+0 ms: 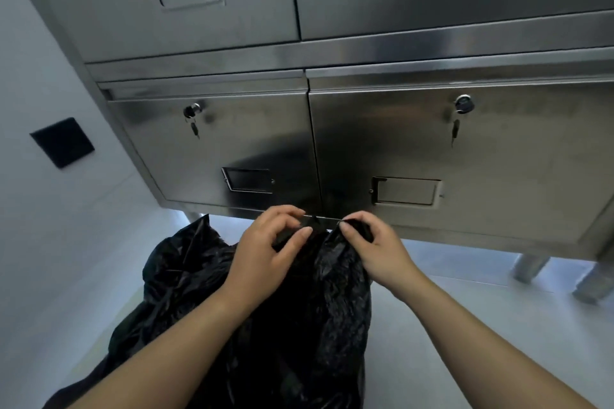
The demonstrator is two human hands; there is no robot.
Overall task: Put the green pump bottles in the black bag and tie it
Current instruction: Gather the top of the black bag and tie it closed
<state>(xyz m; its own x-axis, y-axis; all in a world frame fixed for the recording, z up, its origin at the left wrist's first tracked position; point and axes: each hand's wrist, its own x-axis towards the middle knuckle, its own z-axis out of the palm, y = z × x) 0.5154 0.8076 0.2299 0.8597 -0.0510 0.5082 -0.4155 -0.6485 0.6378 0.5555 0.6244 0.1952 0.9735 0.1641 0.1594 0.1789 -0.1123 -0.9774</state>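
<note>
Both grips, left hand (pixel 262 252) and right hand (pixel 375 252), pinch the upright black bag's (pixel 299 325) gathered neck below the steel cabinet (pixel 432 143); contents hidden.

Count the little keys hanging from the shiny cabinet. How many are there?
2. One key hangs from the lock on the left lower door, the other key from the lock on the right lower door. More could be out of view.

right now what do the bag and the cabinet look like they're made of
Bag: thin black plastic film by the look, glossy, crinkled into fine folds where both hands gather its top.
Cabinet: probably stainless steel, brushed finish, showing soft blurry reflections and crisp folded edges.
</note>
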